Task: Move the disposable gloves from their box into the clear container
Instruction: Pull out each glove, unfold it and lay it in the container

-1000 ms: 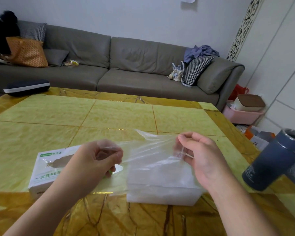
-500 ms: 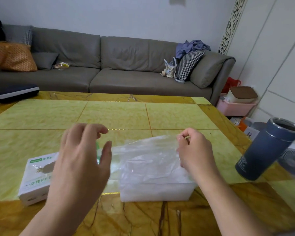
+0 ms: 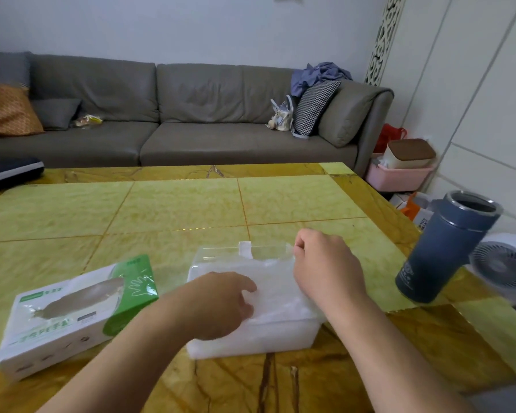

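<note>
The clear container (image 3: 251, 338) stands on the table near the front edge, filled with thin clear disposable gloves (image 3: 274, 281). Its lid stands up behind it. My left hand (image 3: 218, 302) lies on the glove pile at the container's left side, fingers pressing down on the plastic. My right hand (image 3: 325, 269) is at the container's right side, fingers curled and pinching the edge of a glove near the back right corner. The white and green glove box (image 3: 72, 311) lies to the left of the container, its top slot open.
A dark blue tumbler (image 3: 447, 248) stands open on the table's right side, close to my right arm. A small white fan (image 3: 501, 266) sits beyond the table's right edge. A grey sofa (image 3: 176, 120) runs behind the green and gold table (image 3: 191, 204).
Both hands have come down from holding a glove stretched in the air. My left hand let go of it and now presses on the pile; my right hand lowered the glove into the container.
</note>
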{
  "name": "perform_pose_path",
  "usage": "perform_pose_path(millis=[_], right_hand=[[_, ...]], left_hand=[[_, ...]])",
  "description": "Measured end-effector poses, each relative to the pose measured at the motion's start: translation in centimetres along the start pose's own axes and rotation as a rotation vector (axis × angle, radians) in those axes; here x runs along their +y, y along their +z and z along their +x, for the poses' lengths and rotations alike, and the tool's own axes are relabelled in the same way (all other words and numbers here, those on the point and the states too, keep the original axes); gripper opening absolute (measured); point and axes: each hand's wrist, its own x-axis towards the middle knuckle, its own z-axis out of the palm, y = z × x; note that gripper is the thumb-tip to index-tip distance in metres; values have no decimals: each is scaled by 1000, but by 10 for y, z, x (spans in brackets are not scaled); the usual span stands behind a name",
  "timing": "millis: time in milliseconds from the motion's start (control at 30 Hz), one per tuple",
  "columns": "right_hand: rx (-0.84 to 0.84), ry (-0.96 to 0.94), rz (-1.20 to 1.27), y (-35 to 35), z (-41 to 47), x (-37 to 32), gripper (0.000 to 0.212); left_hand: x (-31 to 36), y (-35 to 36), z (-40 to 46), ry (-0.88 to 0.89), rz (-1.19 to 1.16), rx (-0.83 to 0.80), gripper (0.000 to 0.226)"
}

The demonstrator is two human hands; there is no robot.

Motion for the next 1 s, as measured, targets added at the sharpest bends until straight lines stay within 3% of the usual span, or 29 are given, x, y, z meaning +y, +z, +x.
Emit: perform_pose_path(millis=[133, 267, 367, 467, 600, 700, 900, 1000], right_hand=[[4, 14, -44, 0, 1, -1, 18], [-25, -7, -51, -14, -4, -9, 11], [-12, -196, 4, -30, -14, -26, 19], [-223, -282, 154, -34, -26, -43, 19], [-449, -229, -19, -23, -31, -37, 13], [-464, -253, -111, -14, -29, -32, 35], [-499, -262, -99, -9, -27, -37, 58], [-518, -236, -116, -5, -26, -38, 62]], left_hand=[[1, -8, 11, -8, 61, -114, 67], [4, -3, 16, -15, 112, -85, 63], [1, 0, 19, -36, 116, -66, 52], [2, 0, 17, -12, 143, -71, 40], [2, -4, 10, 1, 120, -49, 59], [2, -8, -4, 0, 106, -22, 69], [16, -7, -20, 96, 379, 319, 58], [14, -5, -14, -2, 345, 257, 58]])
